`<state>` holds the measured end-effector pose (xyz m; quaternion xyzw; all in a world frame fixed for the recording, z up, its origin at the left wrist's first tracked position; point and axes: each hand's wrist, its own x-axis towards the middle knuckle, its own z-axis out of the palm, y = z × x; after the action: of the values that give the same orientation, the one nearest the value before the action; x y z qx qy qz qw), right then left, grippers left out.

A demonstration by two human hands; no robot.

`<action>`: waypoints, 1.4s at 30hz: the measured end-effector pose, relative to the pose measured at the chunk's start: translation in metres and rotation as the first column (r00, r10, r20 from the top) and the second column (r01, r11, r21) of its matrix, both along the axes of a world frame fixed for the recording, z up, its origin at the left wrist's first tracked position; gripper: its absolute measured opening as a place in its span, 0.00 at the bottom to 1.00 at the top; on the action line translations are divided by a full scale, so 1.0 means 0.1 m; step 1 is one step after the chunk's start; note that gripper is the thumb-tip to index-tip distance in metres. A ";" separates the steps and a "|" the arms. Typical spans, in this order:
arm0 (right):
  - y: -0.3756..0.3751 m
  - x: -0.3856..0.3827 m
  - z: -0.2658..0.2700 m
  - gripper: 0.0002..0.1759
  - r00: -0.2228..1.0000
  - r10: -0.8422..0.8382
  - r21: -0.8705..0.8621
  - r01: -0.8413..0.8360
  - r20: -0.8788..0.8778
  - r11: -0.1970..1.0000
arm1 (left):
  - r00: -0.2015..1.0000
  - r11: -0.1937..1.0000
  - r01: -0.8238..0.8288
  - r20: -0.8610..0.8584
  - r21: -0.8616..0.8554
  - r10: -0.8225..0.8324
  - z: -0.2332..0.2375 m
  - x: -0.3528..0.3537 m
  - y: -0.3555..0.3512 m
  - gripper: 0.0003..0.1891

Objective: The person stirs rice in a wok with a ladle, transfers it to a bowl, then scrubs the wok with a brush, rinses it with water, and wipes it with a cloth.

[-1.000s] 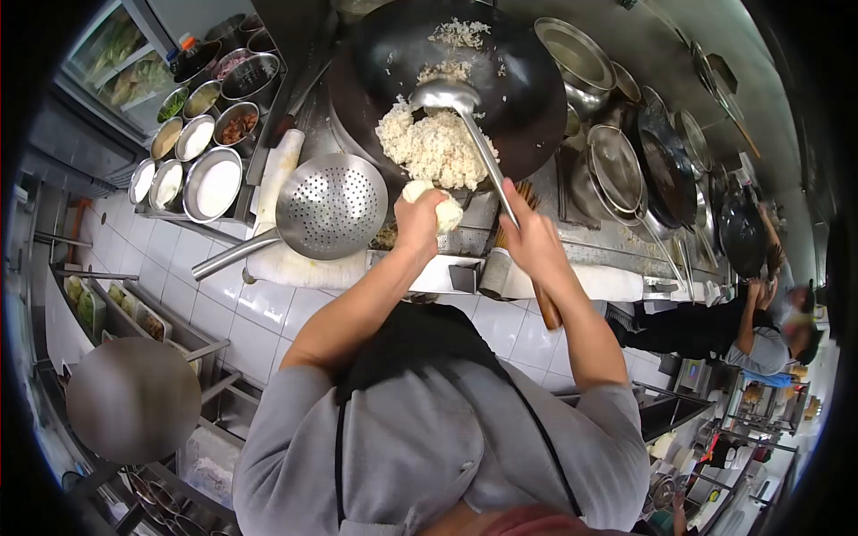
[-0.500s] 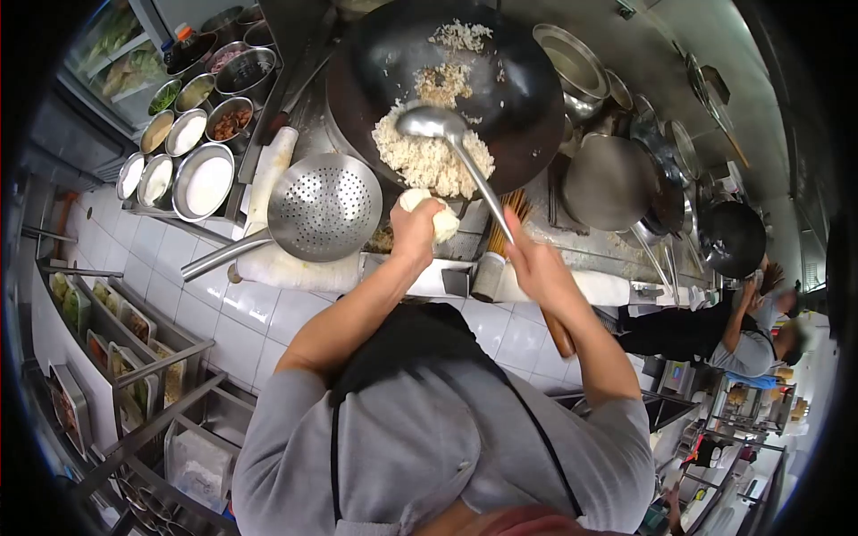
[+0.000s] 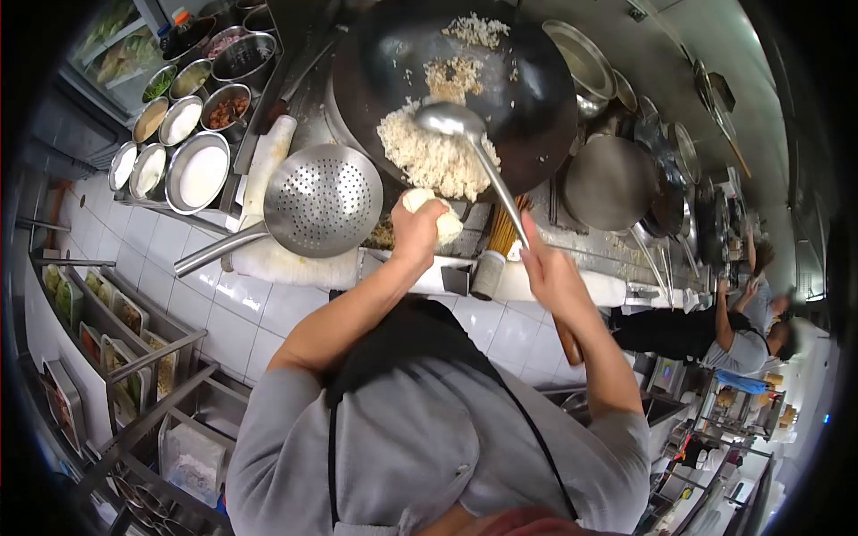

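Note:
My left hand (image 3: 416,237) is closed on a folded white cloth (image 3: 450,229), pressed to the near rim of a large dark wok (image 3: 541,116). A mound of pale rice (image 3: 429,161) lies in the near part of the wok, with browner grains and a smaller white patch farther up its wall. My right hand (image 3: 556,279) is wrapped round the shaft of a steel ladle (image 3: 450,118), whose wooden end sticks out below the wrist. The ladle's bowl rests, rounded side up, over the top of the rice.
Left of the wok sits a perforated strainer (image 3: 323,198). Beyond it stand several metal bowls of ingredients, one holding white powder (image 3: 202,175). A bamboo brush (image 3: 505,234) lies near my right hand. Pans (image 3: 610,183) stand to the right. Co-workers (image 3: 737,335) are at far right.
The whole view has shifted slightly. The ladle's bowl and the rice look nearly the same, and both hands keep their grip on the cloth and ladle.

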<state>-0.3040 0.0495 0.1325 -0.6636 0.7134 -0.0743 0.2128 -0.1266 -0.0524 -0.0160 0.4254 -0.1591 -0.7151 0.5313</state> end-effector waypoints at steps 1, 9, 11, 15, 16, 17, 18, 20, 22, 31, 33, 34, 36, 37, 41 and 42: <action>-0.07 0.02 -0.05 0.32 1.000 -0.009 -0.016 0.009 0.000 1.000 | 1.000 1.000 0.005 -0.006 -0.002 -0.005 -0.02 0.00 0.01 0.13; 0.04 -0.18 -0.07 0.33 0.988 0.139 -0.137 -0.148 -0.070 0.979 | 1.000 0.999 0.002 -0.022 0.041 -0.001 0.11 -0.04 -0.04 0.12; -0.21 0.03 0.04 0.34 0.994 0.038 -0.035 -0.042 -0.104 0.999 | 1.000 1.000 0.007 -0.003 0.013 -0.007 0.01 -0.02 0.00 0.12; -0.43 0.09 -0.16 0.35 0.986 0.088 -0.115 -0.105 -0.143 0.988 | 1.000 1.000 0.000 -0.002 0.019 0.000 0.04 -0.05 0.00 0.12; -0.30 0.04 -0.14 0.35 0.986 0.093 -0.091 -0.106 -0.139 0.990 | 1.000 1.000 0.002 -0.013 0.028 -0.001 0.05 -0.05 -0.01 0.12; -0.07 -0.07 -0.08 0.35 0.985 0.102 -0.069 -0.112 -0.138 0.991 | 1.000 0.999 0.000 -0.027 0.035 0.001 0.07 -0.06 -0.04 0.13; 0.00 -0.11 -0.02 0.35 0.984 0.113 -0.049 -0.121 -0.137 0.991 | 1.000 0.999 -0.006 -0.023 0.033 0.007 0.09 -0.06 -0.08 0.13; -0.17 -0.16 -0.03 0.34 0.978 0.097 -0.091 -0.115 -0.185 0.989 | 1.000 0.999 -0.008 -0.003 0.043 0.008 0.09 -0.04 -0.05 0.13; -0.36 -0.09 -0.02 0.32 0.987 0.015 -0.100 -0.032 -0.160 0.995 | 0.999 0.999 -0.033 -0.003 0.020 0.033 0.11 -0.04 -0.07 0.13; -0.35 -0.32 -0.29 0.33 0.970 0.086 -0.179 -0.128 -0.228 0.975 | 0.998 0.998 0.042 0.040 0.046 -0.044 0.06 0.09 -0.06 0.13; -0.80 -0.19 -0.33 0.33 0.952 0.058 -0.249 -0.138 -0.301 0.959 | 0.996 0.995 0.090 0.021 0.035 -0.091 0.11 0.13 -0.10 0.12; -0.87 -0.18 -0.36 0.33 0.947 0.069 -0.257 -0.155 -0.312 0.954 | 0.994 0.992 0.104 0.006 0.077 -0.105 0.30 0.18 -0.11 0.11; -0.77 -0.17 -0.27 0.33 0.957 0.065 -0.181 -0.119 -0.282 0.976 | 0.994 0.993 0.102 -0.033 0.058 -0.100 0.44 0.24 -0.13 0.10; -0.66 -0.20 -0.21 0.33 0.959 0.060 -0.137 -0.101 -0.275 0.985 | 0.993 0.993 0.103 -0.061 0.051 -0.100 0.47 0.23 -0.15 0.10; -0.37 -0.40 -0.22 0.33 0.968 0.078 -0.159 -0.118 -0.237 0.980 | 0.988 0.987 0.151 -0.010 0.057 -0.151 0.44 0.29 -0.19 0.08; -0.43 -0.38 -0.20 0.33 0.974 0.058 -0.138 -0.090 -0.220 0.986 | 0.983 0.982 0.183 -0.009 0.048 -0.182 0.39 0.31 -0.21 0.07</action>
<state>-0.3416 0.0067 0.1125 -0.7076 0.6997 -0.0463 0.0873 -0.0956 -0.0735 0.0234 0.4200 -0.1789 -0.7655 0.4535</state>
